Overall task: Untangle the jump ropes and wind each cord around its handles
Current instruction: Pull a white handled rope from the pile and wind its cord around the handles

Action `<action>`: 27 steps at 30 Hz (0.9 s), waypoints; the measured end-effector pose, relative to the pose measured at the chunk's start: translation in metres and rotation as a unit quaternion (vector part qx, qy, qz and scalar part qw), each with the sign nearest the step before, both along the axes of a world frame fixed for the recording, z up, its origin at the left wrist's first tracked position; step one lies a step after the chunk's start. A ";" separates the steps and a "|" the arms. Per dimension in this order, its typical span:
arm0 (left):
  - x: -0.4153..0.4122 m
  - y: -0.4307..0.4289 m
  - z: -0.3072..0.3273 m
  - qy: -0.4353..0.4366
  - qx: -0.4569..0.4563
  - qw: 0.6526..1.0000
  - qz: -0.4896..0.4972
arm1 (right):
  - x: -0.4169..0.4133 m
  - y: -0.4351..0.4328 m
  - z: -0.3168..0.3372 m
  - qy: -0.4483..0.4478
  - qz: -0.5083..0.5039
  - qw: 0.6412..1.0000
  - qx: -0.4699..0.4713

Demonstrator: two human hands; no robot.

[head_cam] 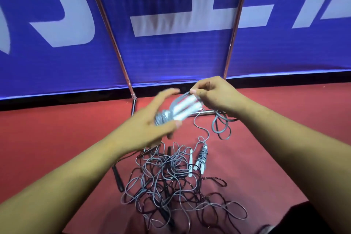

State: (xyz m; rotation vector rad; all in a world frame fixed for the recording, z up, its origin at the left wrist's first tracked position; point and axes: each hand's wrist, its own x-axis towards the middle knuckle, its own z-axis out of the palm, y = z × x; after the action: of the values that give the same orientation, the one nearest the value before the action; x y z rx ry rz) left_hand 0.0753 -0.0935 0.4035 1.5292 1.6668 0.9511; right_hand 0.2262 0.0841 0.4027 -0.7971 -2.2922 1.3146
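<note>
While both bare forearms reach in from the lower corners of the frame, the hands meet just above its middle over a pair of white handles point(181, 109) held side by side and tilted up to the right. The left hand point(152, 127), blurred, cups the lower end of the pair, where grey cord point(220, 125) is wound in tight turns; its thumb lies under the winding and its fingers point(168, 93) curve over the top, fairly wide apart. The right hand point(214, 95) is turned palm down at the upper end of the handles, thumb and forefinger pinching a loop of the cord there while the other fingers curl in. From under that hand the loose cord hangs in long loops to the right of centre. Below, in the lower middle, a tangled heap point(171, 182) of grey and black ropes lies on the red surface point(57, 138), with a black handle point(117, 178) at its left edge and a wound rope point(201, 156) on white handles at its upper right. A blue banner point(57, 59) on metal poles point(114, 40) fills the top.
</note>
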 end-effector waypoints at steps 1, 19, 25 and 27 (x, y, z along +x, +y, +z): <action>-0.004 0.001 0.005 -0.060 0.024 0.998 0.024 | 0.001 0.001 -0.002 -0.002 0.012 1.000 -0.026; -0.083 0.003 0.010 -0.080 0.071 0.931 0.349 | -0.021 -0.039 -0.037 -0.165 0.144 0.966 -0.139; -0.039 0.000 0.020 -0.138 0.036 0.974 0.176 | -0.025 -0.050 -0.026 -0.144 0.173 0.974 -0.006; -0.034 0.002 0.019 -0.143 0.047 0.977 0.154 | -0.033 -0.062 -0.022 -0.032 0.220 0.963 -0.153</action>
State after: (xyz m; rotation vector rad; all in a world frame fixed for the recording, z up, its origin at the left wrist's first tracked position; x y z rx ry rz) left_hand 0.0416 -0.0914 0.4224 1.1413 1.6933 1.3606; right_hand 0.1929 0.0218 0.3806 -0.4278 -2.4402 1.8985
